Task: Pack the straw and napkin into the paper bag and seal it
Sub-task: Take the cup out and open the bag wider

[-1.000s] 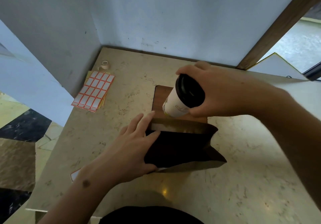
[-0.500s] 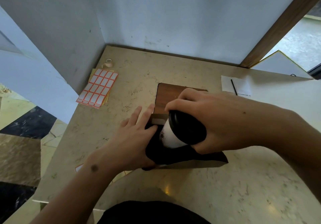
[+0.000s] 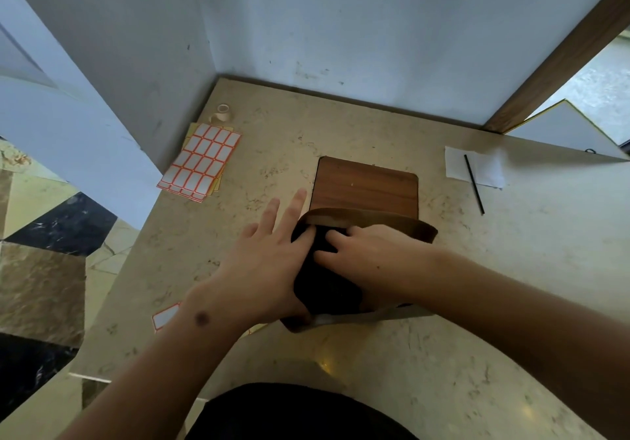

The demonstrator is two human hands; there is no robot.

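A brown paper bag [image 3: 392, 224] stands open on the counter in front of me. My left hand [image 3: 259, 262] presses against the bag's left side with its fingers stretched out, holding the mouth apart. My right hand [image 3: 375, 258] reaches down into the dark inside of the bag. The paper cup it carried is hidden in there, so I cannot tell whether the fingers still grip it. A thin black straw [image 3: 474, 183] lies across a white napkin [image 3: 487, 166] at the far right of the counter, apart from both hands.
A wooden board [image 3: 364, 183] lies just behind the bag. Sheets of orange-edged labels [image 3: 201, 163] and a small tape roll [image 3: 222, 112] sit at the back left by the wall. One loose label [image 3: 165, 315] lies under my left wrist. The counter's left edge drops to the floor.
My right hand has lowered the black-lidded paper cup from above the board down into the bag, where it is out of sight. My left hand has stayed on the bag's left side.
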